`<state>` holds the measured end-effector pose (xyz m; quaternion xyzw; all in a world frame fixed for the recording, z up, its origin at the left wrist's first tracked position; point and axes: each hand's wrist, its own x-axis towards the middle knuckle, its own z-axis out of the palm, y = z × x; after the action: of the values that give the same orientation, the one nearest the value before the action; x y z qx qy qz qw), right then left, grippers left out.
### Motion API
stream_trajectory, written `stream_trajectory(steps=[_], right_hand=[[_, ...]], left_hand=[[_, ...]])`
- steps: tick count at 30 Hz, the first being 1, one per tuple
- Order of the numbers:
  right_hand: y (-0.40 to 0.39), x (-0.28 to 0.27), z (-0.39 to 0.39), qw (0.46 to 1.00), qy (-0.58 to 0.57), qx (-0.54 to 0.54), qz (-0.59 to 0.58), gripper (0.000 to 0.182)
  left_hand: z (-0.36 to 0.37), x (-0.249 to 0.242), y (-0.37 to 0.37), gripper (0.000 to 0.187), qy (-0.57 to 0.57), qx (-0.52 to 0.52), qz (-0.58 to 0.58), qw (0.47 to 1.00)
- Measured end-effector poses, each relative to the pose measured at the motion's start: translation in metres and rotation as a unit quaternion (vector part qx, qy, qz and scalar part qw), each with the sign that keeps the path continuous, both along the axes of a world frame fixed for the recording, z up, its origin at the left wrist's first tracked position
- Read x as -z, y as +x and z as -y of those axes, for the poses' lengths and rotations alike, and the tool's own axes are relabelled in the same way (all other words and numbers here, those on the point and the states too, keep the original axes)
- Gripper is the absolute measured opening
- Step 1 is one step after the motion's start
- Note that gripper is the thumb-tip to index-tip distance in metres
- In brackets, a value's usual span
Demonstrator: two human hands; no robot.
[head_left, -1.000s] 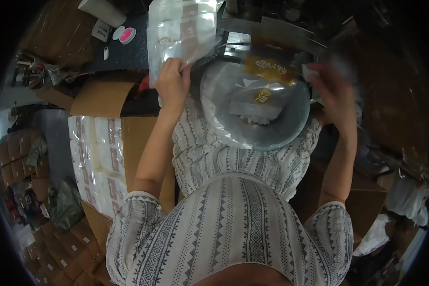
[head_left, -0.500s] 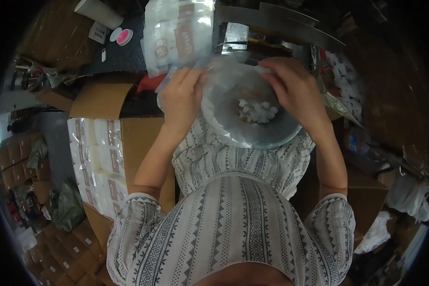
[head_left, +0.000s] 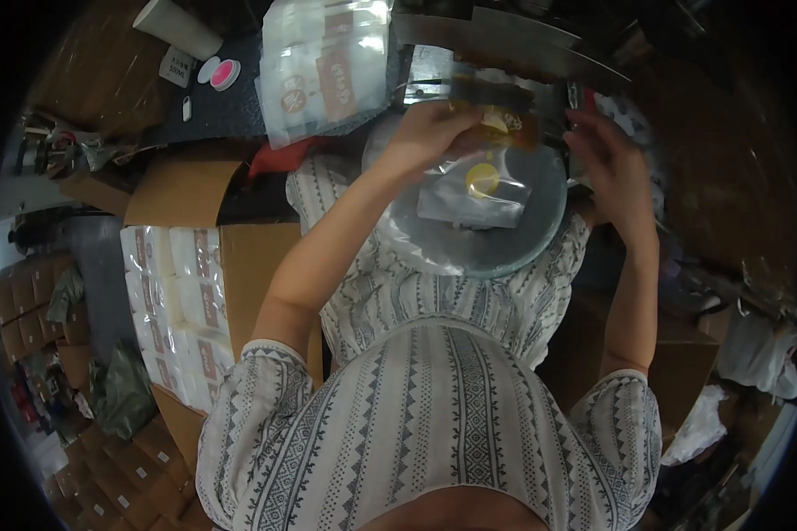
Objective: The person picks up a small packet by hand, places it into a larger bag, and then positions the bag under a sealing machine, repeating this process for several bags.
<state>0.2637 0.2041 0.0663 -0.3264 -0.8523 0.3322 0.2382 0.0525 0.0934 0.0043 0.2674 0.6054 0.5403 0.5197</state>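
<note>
My left hand (head_left: 438,137) pinches the upper left edge of a clear plastic pouch (head_left: 478,190) with a yellow round mark. The pouch lies over a round, plastic-lined basin (head_left: 416,243) on my lap and hides most of what is inside. A gold-brown printed strip (head_left: 505,124) shows at the pouch's top; whether it belongs to the pouch is unclear. My right hand (head_left: 611,164) is raised at the basin's right side, fingers apart, with nothing visible in it.
A stack of printed clear packs (head_left: 328,71) lies behind on the dark table (head_left: 239,111), near a pink round tin (head_left: 225,75) and a white cup (head_left: 177,28). An open carton (head_left: 270,292) of white packs (head_left: 177,305) stands at the left.
My left hand has moved right over the basin and now holds the pouch. My right hand has let go of the clear film and moved right. The white pieces in the basin are now covered.
</note>
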Motion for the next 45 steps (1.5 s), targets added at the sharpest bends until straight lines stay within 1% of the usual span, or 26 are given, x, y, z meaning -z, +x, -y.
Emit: stream_trajectory(steps=[2, 4, 5, 7, 8, 9, 10, 11, 12, 13, 15, 16, 17, 18, 19, 20, 22, 25, 28, 32, 34, 36, 37, 39, 44, 45], right_hand=[[0.011, -0.002, -0.006, 0.998, 0.006, 0.022, 0.053, 0.032], [0.024, 0.01, -0.02, 0.938, 0.225, 0.152, 0.215, 0.029], [0.034, 0.025, -0.03, 0.939, 0.222, 0.152, 0.217, 0.029], [0.039, 0.051, -0.052, 0.926, 0.212, 0.102, 0.295, 0.028], [0.038, 0.053, -0.059, 0.926, 0.214, 0.105, 0.293, 0.028], [0.032, 0.047, -0.056, 0.938, 0.179, 0.1, 0.28, 0.027], [0.03, 0.045, -0.054, 0.948, 0.142, 0.096, 0.266, 0.026], [0.033, 0.051, -0.058, 0.948, 0.141, 0.1, 0.267, 0.026], [0.032, 0.053, -0.06, 0.954, 0.146, 0.089, 0.246, 0.025], [0.03, 0.052, -0.062, 0.96, 0.152, 0.077, 0.224, 0.025], [0.025, 0.025, -0.042, 0.965, 0.121, 0.123, 0.197, 0.019], [0.022, 0.012, -0.032, 0.967, 0.09, 0.165, 0.173, 0.014], [0.025, 0.015, -0.033, 0.967, 0.09, 0.161, 0.176, 0.014], [0.028, 0.017, -0.036, 0.988, -0.003, 0.122, 0.098, 0.013], [0.028, 0.019, -0.037, 0.992, -0.097, 0.081, 0.018, 0.013], [0.025, 0.02, -0.035, 0.992, -0.099, 0.079, 0.017, 0.013], [0.005, 0.013, -0.015, 0.985, -0.097, 0.044, -0.134, 0.013], [-0.017, 0.008, 0.01, 0.973, -0.16, -0.037, -0.164, 0.012], [-0.038, 0.007, 0.033, 0.979, -0.151, -0.073, -0.116, 0.012], [-0.047, 0.01, 0.041, 0.981, -0.093, -0.117, -0.128, 0.018], [-0.049, 0.018, 0.042, 0.954, -0.186, -0.131, -0.194, 0.017], [-0.048, 0.031, 0.035, 0.949, -0.213, -0.116, -0.2, 0.016], [-0.046, 0.034, 0.029, 0.943, -0.239, -0.1, -0.207, 0.015], [-0.041, 0.033, 0.019, 0.947, -0.245, -0.077, -0.191, 0.014], [-0.029, 0.028, 0.008, 0.95, -0.242, -0.035, -0.195, 0.015], [-0.028, 0.025, 0.008, 0.957, -0.239, -0.045, -0.159, 0.015]], left_hand=[[-0.003, -0.007, 0.0, 0.032, -0.014, -0.014, 0.027, 0.999], [0.002, -0.011, 0.002, 0.033, -0.035, -0.005, 0.012, 0.999], [0.007, -0.007, 0.0, 0.033, -0.038, -0.004, 0.013, 0.999], [0.017, 0.005, -0.018, 0.037, 0.073, -0.073, -0.127, 0.987], [0.024, 0.009, -0.039, 0.038, 0.088, -0.127, -0.293, 0.943], [0.036, 0.014, -0.058, 0.039, 0.095, -0.175, -0.448, 0.872], [0.051, 0.025, -0.067, 0.039, 0.095, -0.171, -0.447, 0.873], [0.064, 0.038, -0.075, 0.039, 0.029, -0.131, -0.656, 0.743], [0.071, 0.038, -0.073, 0.04, -0.038, -0.086, -0.822, 0.562], [0.073, 0.038, -0.071, 0.04, -0.036, -0.086, -0.823, 0.561], [0.082, 0.035, -0.064, 0.03, 0.059, -0.107, -0.8, 0.587], [0.088, 0.032, -0.063, 0.03, 0.056, -0.107, -0.799, 0.589], [0.095, 0.027, -0.065, 0.023, 0.007, -0.121, -0.745, 0.655], [0.1, 0.021, -0.065, 0.016, -0.041, -0.135, -0.685, 0.714], [0.102, 0.016, -0.06, 0.016, -0.043, -0.137, -0.686, 0.713], [0.102, 0.01, -0.051, 0.011, -0.007, -0.146, -0.674, 0.724], [0.102, -0.001, -0.035, 0.006, 0.027, -0.155, -0.661, 0.734], [0.099, -0.013, -0.018, 0.006, 0.038, -0.129, -0.649, 0.749], [0.095, -0.024, -0.007, 0.007, 0.082, -0.12, -0.634, 0.76], [0.091, -0.027, 0.004, 0.009, 0.108, -0.059, -0.615, 0.779], [0.087, -0.022, 0.008, 0.009, 0.126, -0.026, -0.599, 0.79], [0.076, -0.01, 0.012, 0.012, 0.118, 0.064, -0.498, 0.857], [0.069, -0.005, 0.016, 0.012, 0.12, 0.063, -0.498, 0.857], [0.057, 0.003, 0.022, 0.022, 0.056, 0.079, -0.232, 0.968], [0.045, 0.009, 0.026, 0.029, 0.052, 0.106, -0.204, 0.972], [0.046, 0.011, 0.027, 0.029, 0.055, 0.099, -0.19, 0.975]])
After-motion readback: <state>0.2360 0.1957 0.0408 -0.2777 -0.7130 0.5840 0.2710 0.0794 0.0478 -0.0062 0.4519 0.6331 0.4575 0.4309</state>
